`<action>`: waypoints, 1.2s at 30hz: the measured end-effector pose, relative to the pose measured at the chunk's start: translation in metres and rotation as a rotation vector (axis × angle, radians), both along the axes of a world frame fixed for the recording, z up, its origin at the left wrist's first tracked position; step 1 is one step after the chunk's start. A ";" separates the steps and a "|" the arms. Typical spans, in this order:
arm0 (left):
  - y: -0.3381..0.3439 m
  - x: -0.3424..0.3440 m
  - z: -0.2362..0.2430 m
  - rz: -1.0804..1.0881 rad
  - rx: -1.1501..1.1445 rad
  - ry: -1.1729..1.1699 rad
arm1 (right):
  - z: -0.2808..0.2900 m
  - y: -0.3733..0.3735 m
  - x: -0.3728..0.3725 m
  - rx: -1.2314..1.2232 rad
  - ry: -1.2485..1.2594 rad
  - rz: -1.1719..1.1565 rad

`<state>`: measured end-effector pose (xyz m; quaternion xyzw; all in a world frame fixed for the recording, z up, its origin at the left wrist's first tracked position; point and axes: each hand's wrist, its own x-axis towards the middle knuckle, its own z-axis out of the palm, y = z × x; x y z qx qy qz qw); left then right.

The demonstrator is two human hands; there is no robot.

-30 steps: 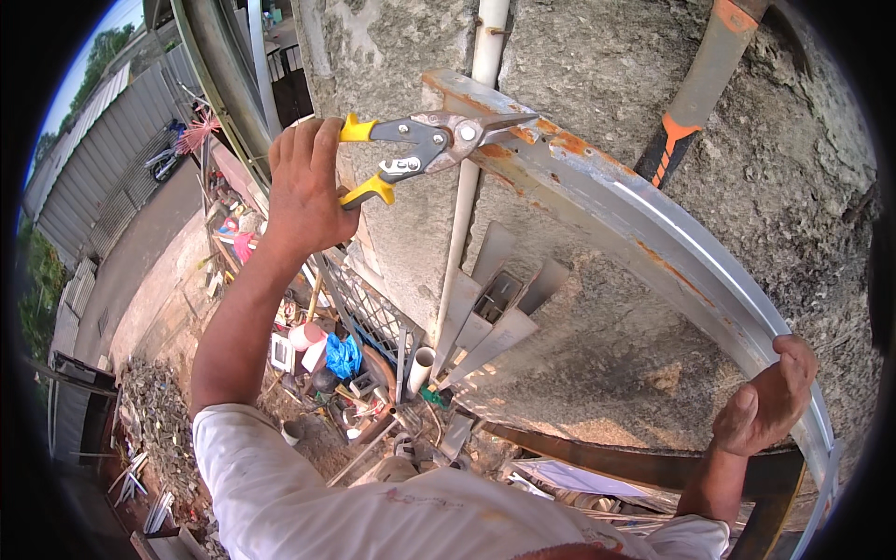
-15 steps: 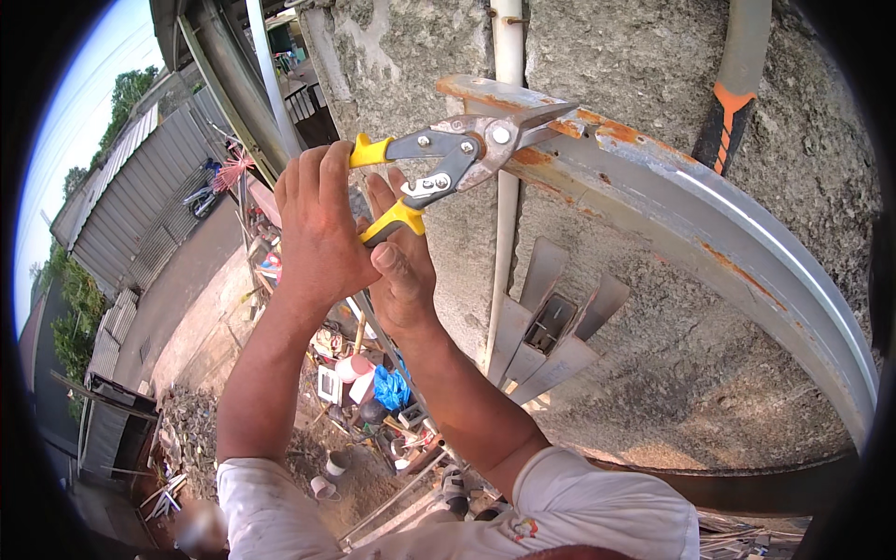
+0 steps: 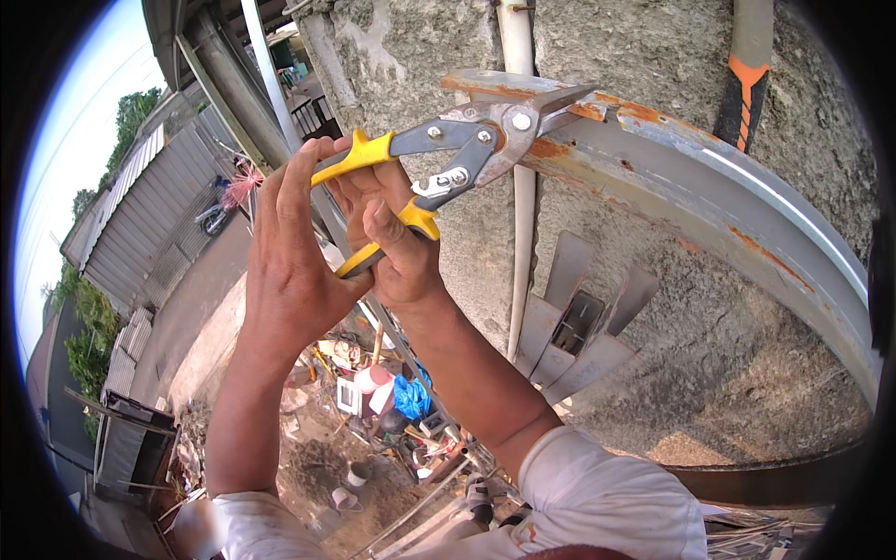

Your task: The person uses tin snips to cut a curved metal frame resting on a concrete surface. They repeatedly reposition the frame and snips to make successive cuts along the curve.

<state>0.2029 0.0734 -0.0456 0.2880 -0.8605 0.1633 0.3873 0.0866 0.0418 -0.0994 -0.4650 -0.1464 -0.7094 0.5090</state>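
Tin snips (image 3: 499, 140) with yellow-and-grey handles reach up and right from my hands, their handles spread apart. The jaws sit at the notched, rusty edge of a grey metal channel (image 3: 709, 201), one blade above the edge. My left hand (image 3: 289, 233) wraps loosely about the handle ends, its fingers long against the upper handle and its palm by the lower one. My right hand (image 3: 401, 247) grips the lower handle with the thumb over it; its other fingers are partly hidden behind the handles.
A rough concrete wall (image 3: 429, 280) with a pale vertical pipe (image 3: 518, 224) stands behind the channel. Flat metal strips (image 3: 569, 317) fan out against it. A tool with an orange-and-black handle (image 3: 747, 93) lies at upper right. Scrap and a blue bag (image 3: 411, 397) lie far below.
The handles have spread wider, and more of them shows between my hands. My left hand has loosened, its fingers straighter. Snips, channel and wall appear shifted slightly right.
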 end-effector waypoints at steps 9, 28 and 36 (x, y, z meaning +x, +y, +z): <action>0.002 0.010 0.007 -0.004 0.000 -0.054 | -0.011 -0.011 0.011 -0.052 0.031 0.067; -0.030 -0.017 0.007 -0.220 0.098 0.507 | 0.015 0.007 0.042 -0.032 -0.289 0.084; -0.025 -0.021 -0.001 -0.364 0.248 0.546 | 0.004 -0.003 0.041 -0.032 -0.283 -0.002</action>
